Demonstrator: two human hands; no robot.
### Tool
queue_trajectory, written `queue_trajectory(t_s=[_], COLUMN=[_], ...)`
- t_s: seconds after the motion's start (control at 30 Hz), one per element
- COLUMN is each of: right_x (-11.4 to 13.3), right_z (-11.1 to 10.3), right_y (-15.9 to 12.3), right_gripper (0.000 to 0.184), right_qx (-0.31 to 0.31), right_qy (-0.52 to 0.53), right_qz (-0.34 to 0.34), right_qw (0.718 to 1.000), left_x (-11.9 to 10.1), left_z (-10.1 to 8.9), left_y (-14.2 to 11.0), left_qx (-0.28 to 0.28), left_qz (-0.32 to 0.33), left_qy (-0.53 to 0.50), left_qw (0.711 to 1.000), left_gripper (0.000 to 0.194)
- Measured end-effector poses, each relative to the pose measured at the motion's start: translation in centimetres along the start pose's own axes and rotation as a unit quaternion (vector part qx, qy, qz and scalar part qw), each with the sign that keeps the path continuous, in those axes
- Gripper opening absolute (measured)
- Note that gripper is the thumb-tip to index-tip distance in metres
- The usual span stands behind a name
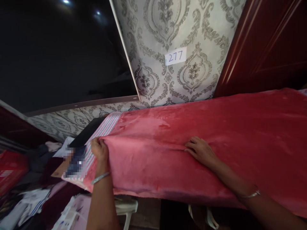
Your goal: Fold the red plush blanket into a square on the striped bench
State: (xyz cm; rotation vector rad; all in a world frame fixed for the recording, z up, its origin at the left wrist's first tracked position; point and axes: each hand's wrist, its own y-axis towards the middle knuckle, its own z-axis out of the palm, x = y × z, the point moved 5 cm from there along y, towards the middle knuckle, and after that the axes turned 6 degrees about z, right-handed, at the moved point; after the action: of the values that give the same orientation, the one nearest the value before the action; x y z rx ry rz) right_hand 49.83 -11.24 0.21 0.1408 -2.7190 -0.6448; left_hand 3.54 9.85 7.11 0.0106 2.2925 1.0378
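A red plush blanket (230,127) lies spread over a long raised surface along the wall. My left hand (99,148) is closed on the blanket near its left end, pinching up a fold. From there a ridge in the cloth runs right to my right hand (199,148), whose curled fingers press on the blanket, seemingly gripping the same fold. Striped cloth (109,124) in pink, white and grey shows past the blanket's left end. Both wrists wear silver bangles.
A dark television screen (67,54) hangs at upper left. Patterned wallpaper bears a paper label (176,56) reading 277. A dark red wooden panel (266,48) stands at right. Piled clothes (31,204) and a red box (11,172) are at lower left. White chair parts (127,206) show below.
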Motion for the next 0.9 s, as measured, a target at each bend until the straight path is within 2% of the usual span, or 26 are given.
queue_trajectory(t_s=[0.2, 0.47, 0.9], right_x=[-0.1, -0.5, -0.3], right_z=[-0.2, 0.3, 0.1], right_y=[0.0, 0.2, 0.2], right_gripper=[0.032, 0.025, 0.028], right_qx=[-0.03, -0.009, -0.047], right_qy=[0.017, 0.007, 0.043], right_qz=[0.021, 0.041, 0.034], right_qw=[0.999, 0.999, 0.997], left_x=[0.0, -0.1, -1.3], left_z=[0.0, -0.1, -1.2], left_y=[0.1, -0.1, -0.8], left_qx=[0.0, -0.01, -0.038], left_qz=[-0.002, 0.001, 0.004], left_qy=[-0.003, -0.007, -0.001], left_qw=[1.0, 1.0, 0.999], left_gripper=[0.006, 0.006, 0.006])
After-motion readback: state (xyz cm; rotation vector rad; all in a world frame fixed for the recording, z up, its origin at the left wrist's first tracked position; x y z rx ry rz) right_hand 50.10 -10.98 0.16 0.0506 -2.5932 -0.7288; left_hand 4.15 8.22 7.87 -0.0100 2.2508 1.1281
